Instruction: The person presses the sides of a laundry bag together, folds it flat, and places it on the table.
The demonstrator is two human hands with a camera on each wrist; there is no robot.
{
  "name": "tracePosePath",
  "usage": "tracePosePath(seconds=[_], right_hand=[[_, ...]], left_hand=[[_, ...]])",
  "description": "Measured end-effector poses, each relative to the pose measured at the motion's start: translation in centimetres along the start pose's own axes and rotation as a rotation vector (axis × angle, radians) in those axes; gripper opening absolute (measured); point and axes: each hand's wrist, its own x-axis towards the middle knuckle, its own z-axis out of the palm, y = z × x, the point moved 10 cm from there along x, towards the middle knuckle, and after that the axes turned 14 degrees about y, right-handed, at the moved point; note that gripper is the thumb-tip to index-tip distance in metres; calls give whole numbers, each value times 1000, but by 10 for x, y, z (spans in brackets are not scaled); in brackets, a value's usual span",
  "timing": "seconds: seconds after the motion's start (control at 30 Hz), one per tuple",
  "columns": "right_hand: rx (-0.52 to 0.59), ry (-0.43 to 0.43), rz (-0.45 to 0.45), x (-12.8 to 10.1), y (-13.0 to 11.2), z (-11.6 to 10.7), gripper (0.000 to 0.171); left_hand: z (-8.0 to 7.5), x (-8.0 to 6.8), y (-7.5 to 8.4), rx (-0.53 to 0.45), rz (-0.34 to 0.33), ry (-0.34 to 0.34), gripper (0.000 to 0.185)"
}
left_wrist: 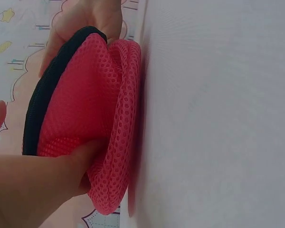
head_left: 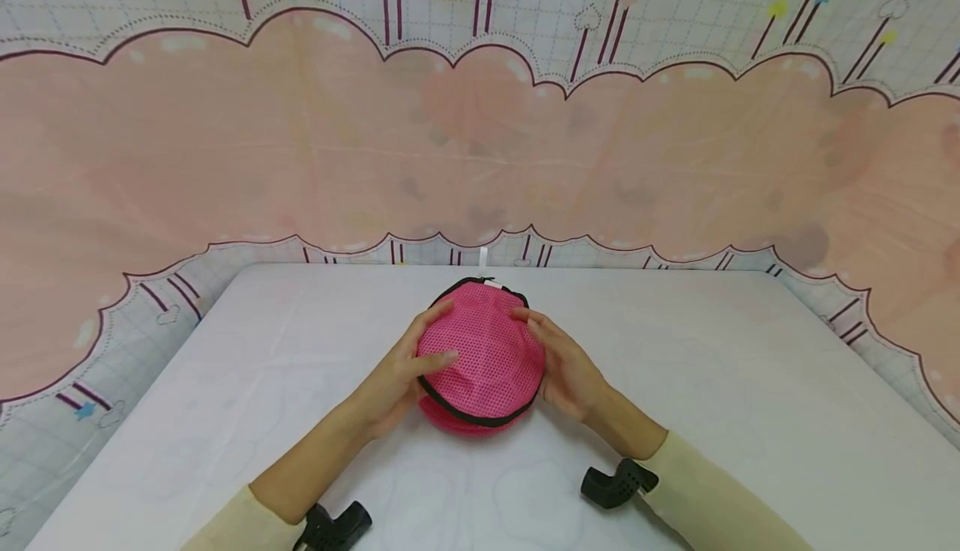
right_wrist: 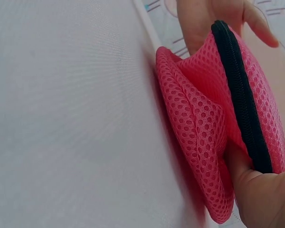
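A round pink mesh laundry bag with a black zipper round its upper edge is on the white table. A small white tag shows at its far rim. My left hand holds the bag's left side, thumb and fingertips lying over the mesh top. On the other side my right hand grips the edge, fingertips on top. Both wrist views show the side wall folded inward under the zipper, with fingers tucked into the fold. The mesh base sits close against the tabletop. What is inside the bag is hidden.
The white table spreads out around the bag. Behind it hangs a peach and white patterned cloth. Black wrist cameras are strapped at both sleeves, low over the tabletop.
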Motion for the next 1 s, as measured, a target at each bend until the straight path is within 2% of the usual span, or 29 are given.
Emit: tracePosePath(seconds=[0.43,1.0], right_hand=[[40,-4,6,1,2,-1,38],[38,0,-12,1,6,-2,40]], left_hand=[[-4,0,-3,-35,-43,14,65],[-11,1,-10,-14,-17,35,69]])
